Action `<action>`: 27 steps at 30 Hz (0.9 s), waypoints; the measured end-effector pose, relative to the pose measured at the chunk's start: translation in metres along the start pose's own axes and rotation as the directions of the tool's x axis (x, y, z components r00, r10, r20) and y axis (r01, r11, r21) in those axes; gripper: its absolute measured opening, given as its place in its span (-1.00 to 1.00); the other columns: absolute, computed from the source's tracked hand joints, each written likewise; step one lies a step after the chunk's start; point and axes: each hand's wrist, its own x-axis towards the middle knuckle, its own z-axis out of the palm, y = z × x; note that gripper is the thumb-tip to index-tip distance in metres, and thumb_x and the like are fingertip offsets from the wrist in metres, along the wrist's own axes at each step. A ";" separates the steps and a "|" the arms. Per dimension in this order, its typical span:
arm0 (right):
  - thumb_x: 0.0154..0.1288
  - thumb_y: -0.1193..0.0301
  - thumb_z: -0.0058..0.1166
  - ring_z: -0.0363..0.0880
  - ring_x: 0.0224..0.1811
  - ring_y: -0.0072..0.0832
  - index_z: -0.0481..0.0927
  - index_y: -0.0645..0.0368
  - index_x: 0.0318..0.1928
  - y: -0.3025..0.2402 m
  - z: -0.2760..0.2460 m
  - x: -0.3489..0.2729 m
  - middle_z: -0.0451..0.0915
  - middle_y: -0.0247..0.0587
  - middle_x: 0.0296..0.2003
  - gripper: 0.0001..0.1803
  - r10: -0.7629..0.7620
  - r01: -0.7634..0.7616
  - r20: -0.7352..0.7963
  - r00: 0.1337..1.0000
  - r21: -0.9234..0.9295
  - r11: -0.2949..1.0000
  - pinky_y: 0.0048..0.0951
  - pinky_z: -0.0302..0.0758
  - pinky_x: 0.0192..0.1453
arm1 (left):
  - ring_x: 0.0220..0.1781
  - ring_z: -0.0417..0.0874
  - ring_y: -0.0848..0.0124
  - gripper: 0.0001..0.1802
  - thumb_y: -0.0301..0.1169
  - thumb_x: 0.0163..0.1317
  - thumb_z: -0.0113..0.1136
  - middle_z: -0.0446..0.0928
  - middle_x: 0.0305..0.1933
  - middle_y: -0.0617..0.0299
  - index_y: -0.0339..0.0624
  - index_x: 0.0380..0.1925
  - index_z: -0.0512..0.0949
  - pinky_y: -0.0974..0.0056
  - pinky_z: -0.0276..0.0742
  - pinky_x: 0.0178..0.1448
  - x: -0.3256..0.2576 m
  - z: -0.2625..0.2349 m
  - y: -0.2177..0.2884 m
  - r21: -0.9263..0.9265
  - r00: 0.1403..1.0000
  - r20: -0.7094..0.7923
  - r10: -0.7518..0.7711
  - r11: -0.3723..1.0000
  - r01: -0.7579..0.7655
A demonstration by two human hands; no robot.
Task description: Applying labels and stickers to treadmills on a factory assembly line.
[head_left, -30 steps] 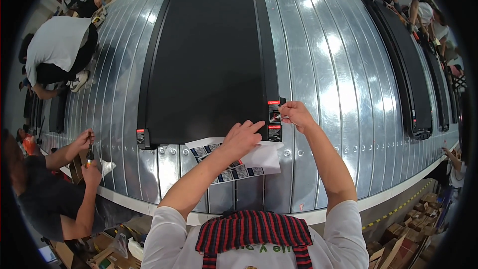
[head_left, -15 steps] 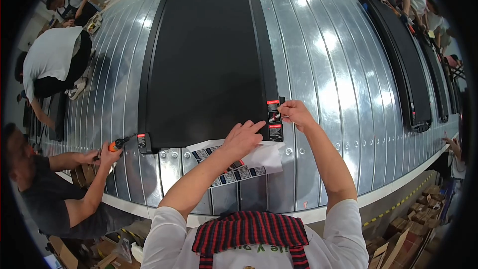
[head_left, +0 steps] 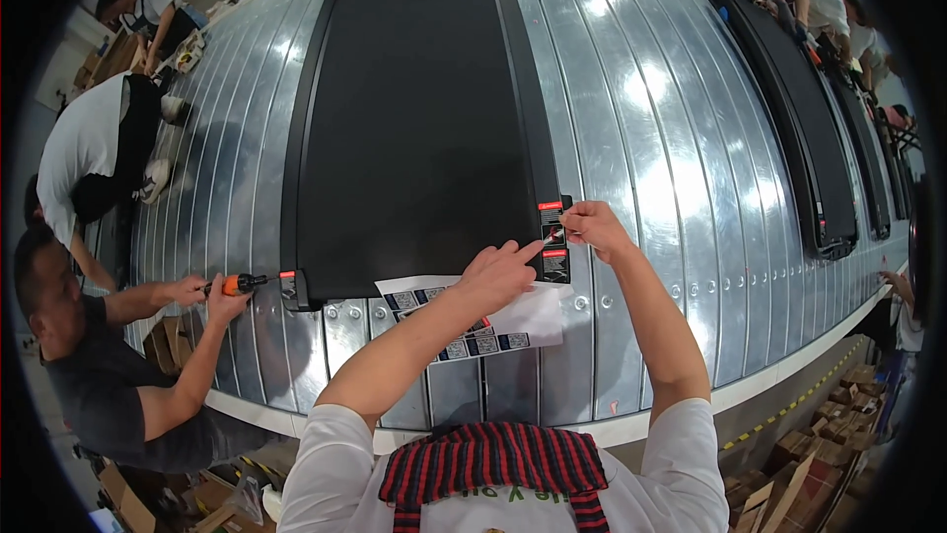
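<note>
A large black belt machine lies on a ribbed metal surface. On its right side rail, near the front corner, sit small red, white and black stickers. My right hand pinches the edge of one sticker on the rail. My left hand has its index finger stretched out, pressing at the same sticker. Under my left forearm lies a white sheet of sticker labels.
A person at the left holds an orange power screwdriver at the machine's front left corner. Another person bends over farther left. More black machines lie at the right. Cardboard boxes stand below right.
My left index finger has stretched out toward the sticker. The person at the left has brought the orange screwdriver up to the machine's front left corner.
</note>
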 end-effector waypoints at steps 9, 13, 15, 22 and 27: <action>0.08 0.52 0.05 0.35 -0.62 -0.62 0.47 0.33 -0.50 0.003 -0.001 0.000 0.44 -0.28 -0.62 -0.89 -0.015 0.015 0.017 1.000 -0.017 1.000 -0.60 0.30 -0.55 | -0.16 0.40 0.31 -0.84 -0.34 -0.05 0.15 0.23 0.18 0.23 -0.21 -0.60 0.55 0.22 0.41 -0.18 0.008 -0.006 0.004 -0.004 0.995 0.102 -0.011 1.000 0.011; 0.06 0.52 0.06 0.35 -0.62 -0.62 0.48 0.32 -0.51 0.003 -0.001 0.000 0.43 -0.29 -0.63 -0.89 -0.017 0.016 -0.016 1.000 -0.049 0.999 -0.60 0.30 -0.54 | -0.15 0.41 0.30 -0.83 -0.33 -0.04 0.14 0.22 0.19 0.21 -0.21 -0.59 0.55 0.21 0.40 -0.15 0.009 -0.004 0.008 -0.002 0.992 0.119 -0.030 1.000 0.030; 0.06 0.52 0.07 0.36 -0.61 -0.62 0.48 0.32 -0.52 0.004 -0.001 0.001 0.43 -0.30 -0.64 -0.89 -0.019 0.017 -0.023 1.000 -0.066 0.998 -0.61 0.30 -0.54 | -0.16 0.41 0.29 -0.83 -0.34 -0.04 0.13 0.23 0.18 0.19 -0.21 -0.58 0.55 0.20 0.40 -0.13 0.010 -0.002 0.009 -0.006 0.994 0.106 -0.033 0.999 0.034; -0.02 0.29 0.20 0.52 -0.44 -0.29 0.45 0.37 -0.34 -0.010 0.019 -0.011 0.51 0.00 -0.44 -0.63 -0.407 0.141 -0.078 0.910 -0.865 0.481 -0.36 0.44 -0.36 | -0.17 0.42 0.29 -0.84 -0.35 -0.04 0.13 0.26 0.16 0.18 -0.22 -0.58 0.55 0.19 0.40 -0.14 0.006 -0.002 0.004 0.005 0.995 0.090 -0.035 0.999 0.035; -0.37 0.04 0.40 0.51 -0.18 -0.18 0.37 0.36 -0.11 0.011 0.008 -0.006 0.47 0.10 -0.19 -0.15 -0.288 0.090 -0.150 0.946 -0.731 0.676 -0.27 0.44 -0.11 | -0.19 0.43 0.29 -0.84 -0.35 -0.02 0.12 0.28 0.14 0.20 -0.22 -0.59 0.55 0.18 0.40 -0.15 0.010 -0.002 0.005 -0.004 0.996 0.085 -0.022 1.000 0.023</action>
